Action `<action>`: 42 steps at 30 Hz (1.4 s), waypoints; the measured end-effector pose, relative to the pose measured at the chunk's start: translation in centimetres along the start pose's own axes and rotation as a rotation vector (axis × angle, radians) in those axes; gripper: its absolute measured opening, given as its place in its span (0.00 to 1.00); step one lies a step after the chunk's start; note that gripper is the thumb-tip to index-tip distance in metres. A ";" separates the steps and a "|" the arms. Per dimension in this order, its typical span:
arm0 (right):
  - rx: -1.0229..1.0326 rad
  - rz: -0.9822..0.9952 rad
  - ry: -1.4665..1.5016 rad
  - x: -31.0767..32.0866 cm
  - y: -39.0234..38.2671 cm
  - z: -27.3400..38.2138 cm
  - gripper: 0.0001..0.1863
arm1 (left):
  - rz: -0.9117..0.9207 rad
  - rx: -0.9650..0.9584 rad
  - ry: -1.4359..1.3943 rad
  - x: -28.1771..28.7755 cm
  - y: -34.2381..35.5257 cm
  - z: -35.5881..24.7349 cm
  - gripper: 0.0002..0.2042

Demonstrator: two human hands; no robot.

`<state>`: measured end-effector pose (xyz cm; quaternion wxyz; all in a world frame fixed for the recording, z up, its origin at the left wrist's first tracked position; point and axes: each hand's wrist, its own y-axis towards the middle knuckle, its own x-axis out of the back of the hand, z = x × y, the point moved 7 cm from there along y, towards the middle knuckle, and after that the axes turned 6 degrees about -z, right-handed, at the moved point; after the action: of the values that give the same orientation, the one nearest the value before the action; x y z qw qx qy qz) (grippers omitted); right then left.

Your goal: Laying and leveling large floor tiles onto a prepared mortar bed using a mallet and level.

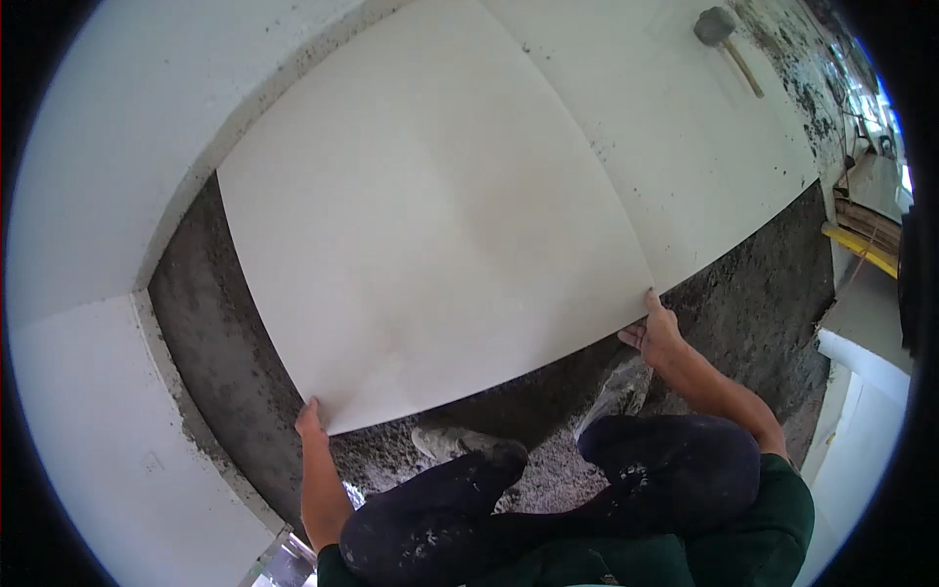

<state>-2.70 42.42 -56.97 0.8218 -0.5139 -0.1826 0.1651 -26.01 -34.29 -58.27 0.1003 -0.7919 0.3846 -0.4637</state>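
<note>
- White wall point(78, 235) down the left side; rough, speckled strip along its foot.
- Dark grey mortar point(210, 274) between wall and slab, damp-looking, lumpy in places; more of it under the near edge and off to the right.
- Left hand point(310, 421) at the slab's near left corner, one digit up against the edge; other fingers hidden, so how far closed cannot be told.
- Slab point(440, 225), large, pale, smooth, lying mid-view over the mortar; left side apart from the wall nearby, right side along a seam.
- Left shoe point(450, 442), mud-caked, just below the near edge; dark trousers point(430, 533), white-smeared, knees bent.
- Right shoe point(616, 396), equally caked, near the right hand.
- Right hand point(657, 333) at the near right corner, partly open: thumb up at the corner, fingers below the edge; firmness of hold cannot be told.
- Second slab point(704, 186) beyond the seam, same pale colour, dark specks.
- Mallet point(714, 27) lying on it, grey head, wooden handle.
- Yellow strip point(861, 250) far right, beside brown boards point(869, 223).
</note>
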 end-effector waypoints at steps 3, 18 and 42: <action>-0.061 -0.020 0.008 0.3 1.2 -1.4 0.26 | 0.037 0.043 -0.032 0.8 0.6 0.4 0.15; -0.065 -0.042 -0.138 -0.5 2.1 -1.2 0.25 | -0.094 0.039 -0.009 -0.6 1.8 1.7 0.16; 0.128 -0.118 -0.530 0.5 1.3 0.9 0.26 | 0.267 -0.529 1.009 -1.3 1.7 -4.5 0.26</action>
<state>-2.76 43.94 -57.72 0.7842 -0.3884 -0.4103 0.2567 -30.90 -33.65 -57.54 -0.2388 -0.4158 0.5838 -0.6551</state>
